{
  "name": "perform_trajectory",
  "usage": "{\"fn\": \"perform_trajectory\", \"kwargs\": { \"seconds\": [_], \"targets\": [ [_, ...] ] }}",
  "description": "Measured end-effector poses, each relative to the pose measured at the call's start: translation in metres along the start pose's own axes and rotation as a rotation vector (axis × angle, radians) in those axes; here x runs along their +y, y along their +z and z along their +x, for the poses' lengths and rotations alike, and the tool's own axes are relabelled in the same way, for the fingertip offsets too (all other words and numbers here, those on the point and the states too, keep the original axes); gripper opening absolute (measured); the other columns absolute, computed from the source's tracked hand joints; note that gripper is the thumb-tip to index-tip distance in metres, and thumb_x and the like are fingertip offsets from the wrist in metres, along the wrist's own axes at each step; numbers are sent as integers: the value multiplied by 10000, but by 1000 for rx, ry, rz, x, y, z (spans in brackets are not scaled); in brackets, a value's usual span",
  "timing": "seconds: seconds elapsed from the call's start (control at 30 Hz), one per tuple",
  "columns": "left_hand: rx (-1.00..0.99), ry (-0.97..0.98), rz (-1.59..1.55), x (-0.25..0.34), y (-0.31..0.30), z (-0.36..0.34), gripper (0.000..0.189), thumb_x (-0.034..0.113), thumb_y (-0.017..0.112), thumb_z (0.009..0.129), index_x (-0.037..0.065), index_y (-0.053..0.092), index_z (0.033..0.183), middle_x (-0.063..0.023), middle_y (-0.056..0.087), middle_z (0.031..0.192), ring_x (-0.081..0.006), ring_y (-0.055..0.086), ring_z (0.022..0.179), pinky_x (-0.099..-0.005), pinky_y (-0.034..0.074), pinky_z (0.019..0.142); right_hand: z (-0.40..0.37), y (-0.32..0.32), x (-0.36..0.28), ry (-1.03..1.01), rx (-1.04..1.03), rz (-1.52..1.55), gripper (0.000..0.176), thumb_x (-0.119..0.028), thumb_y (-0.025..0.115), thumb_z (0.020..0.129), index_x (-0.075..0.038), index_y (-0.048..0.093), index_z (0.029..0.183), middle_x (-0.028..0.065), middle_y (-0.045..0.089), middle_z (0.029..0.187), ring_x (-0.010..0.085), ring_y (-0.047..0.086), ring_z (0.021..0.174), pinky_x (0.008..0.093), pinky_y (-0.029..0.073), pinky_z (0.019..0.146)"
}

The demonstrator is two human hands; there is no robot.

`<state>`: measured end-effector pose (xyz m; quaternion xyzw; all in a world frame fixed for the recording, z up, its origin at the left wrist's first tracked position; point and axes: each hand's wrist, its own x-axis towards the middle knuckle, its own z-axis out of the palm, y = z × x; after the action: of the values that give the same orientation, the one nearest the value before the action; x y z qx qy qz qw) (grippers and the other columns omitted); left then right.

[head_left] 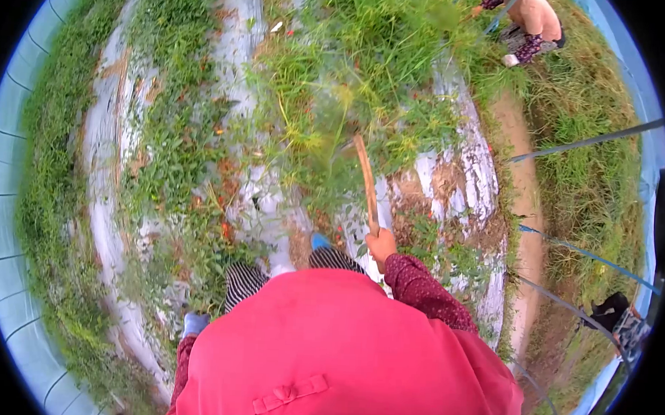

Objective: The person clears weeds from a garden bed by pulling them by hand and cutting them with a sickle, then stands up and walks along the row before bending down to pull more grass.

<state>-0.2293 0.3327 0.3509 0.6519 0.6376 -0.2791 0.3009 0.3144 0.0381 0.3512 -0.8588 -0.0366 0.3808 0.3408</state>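
Observation:
My bare right hand (pixel 380 247) is closed around the lower end of a long wooden handle (pixel 366 181). The handle slants up and forward, and its far end meets tall green grass (pixel 344 108); whatever head it may carry is hidden or blurred there. My left hand (pixel 196 322), in a light grey-blue glove, is low at my left side beside leafy plants (pixel 211 276). Its fingers cannot be made out. Under the handle lie strips of whitish plastic sheeting (pixel 354 223) with soil and weeds between them.
Rows of plants with sheeting (pixel 105 146) run along the left, with small red fruits (pixel 225 230) among the leaves. Another person (pixel 533 27) bends over at the upper right. Cords (pixel 588 141) cross the right side above a bare dirt path (pixel 526 194). Blue sheeting (pixel 15 156) borders the plot.

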Motion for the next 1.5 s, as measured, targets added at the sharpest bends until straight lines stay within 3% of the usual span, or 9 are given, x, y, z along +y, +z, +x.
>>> {"fn": "perform_trajectory", "kwargs": {
  "seconds": [0.07, 0.2, 0.4, 0.57, 0.7, 0.93, 1.13, 1.3, 1.5],
  "targets": [
    [147, 7, 39, -22, 17, 5, 310, 238, 643, 714, 31, 668, 942, -204, 665, 873, -335, 649, 816, -386, 505, 735, 2, 4, 10, 11, 71, 21, 313, -196, 617, 736, 76, 591, 889, 198, 610, 695, 256, 607, 532, 386, 474, 486],
    [29, -15, 84, -24, 6, -23, 334, 245, 655, 716, 11, 663, 954, -210, 666, 864, -329, 651, 804, -376, 505, 727, 1, 2, 15, 133, 12, 85, 313, -203, 617, 750, 80, 581, 879, 190, 604, 685, 255, 606, 530, 380, 458, 444],
    [18, -168, 90, -23, -2, -32, 374, 264, 652, 718, 8, 660, 990, -196, 672, 850, -287, 661, 767, -355, 512, 706, 0, -5, 30, 281, -9, 174, 330, -202, 611, 769, 90, 551, 911, 129, 567, 648, 210, 555, 487, 347, 438, 416],
    [19, -72, 86, 3, -19, -38, 294, 216, 634, 748, -10, 660, 935, -176, 666, 753, -257, 652, 681, -349, 508, 641, -6, -14, 34, 429, -102, 304, 218, -133, 593, 768, 56, 531, 857, 71, 514, 601, 174, 500, 452, 339, 397, 389],
    [61, -123, -261, 43, -37, -73, 247, 161, 634, 756, -24, 651, 920, -127, 641, 673, -189, 599, 555, -328, 480, 553, -2, -16, 40, 469, -166, 227, 166, -120, 595, 778, 12, 511, 833, 42, 485, 595, 143, 481, 455, 317, 389, 393],
    [82, -97, -178, 39, -28, -83, 291, 177, 655, 739, -15, 652, 958, -119, 653, 714, -197, 605, 598, -336, 483, 570, 3, -25, 30, 484, -213, 288, 158, -118, 598, 793, -18, 478, 812, 34, 489, 620, 126, 465, 450, 303, 386, 380],
    [23, -261, -123, 74, -35, -120, 330, 213, 680, 743, -2, 653, 993, -159, 679, 855, -245, 656, 749, -345, 502, 686, 12, -21, 44, 464, -233, 192, 138, -116, 592, 797, -26, 491, 772, 30, 479, 572, 130, 467, 433, 303, 395, 383],
    [-32, -260, -185, 19, -1, -83, 346, 242, 674, 746, -9, 647, 983, -189, 670, 831, -272, 661, 761, -348, 501, 678, 4, -9, 35, 453, -209, 184, 144, -117, 585, 799, -31, 497, 724, 25, 484, 574, 125, 461, 423, 298, 376, 373],
    [-127, -192, -287, 39, 21, -65, 325, 218, 638, 778, -33, 628, 983, -158, 663, 775, -223, 636, 652, -339, 491, 589, -10, -4, 6, 466, -209, 124, 156, -130, 591, 800, -43, 495, 712, 11, 481, 574, 118, 452, 422, 287, 371, 376]
  ]
}}
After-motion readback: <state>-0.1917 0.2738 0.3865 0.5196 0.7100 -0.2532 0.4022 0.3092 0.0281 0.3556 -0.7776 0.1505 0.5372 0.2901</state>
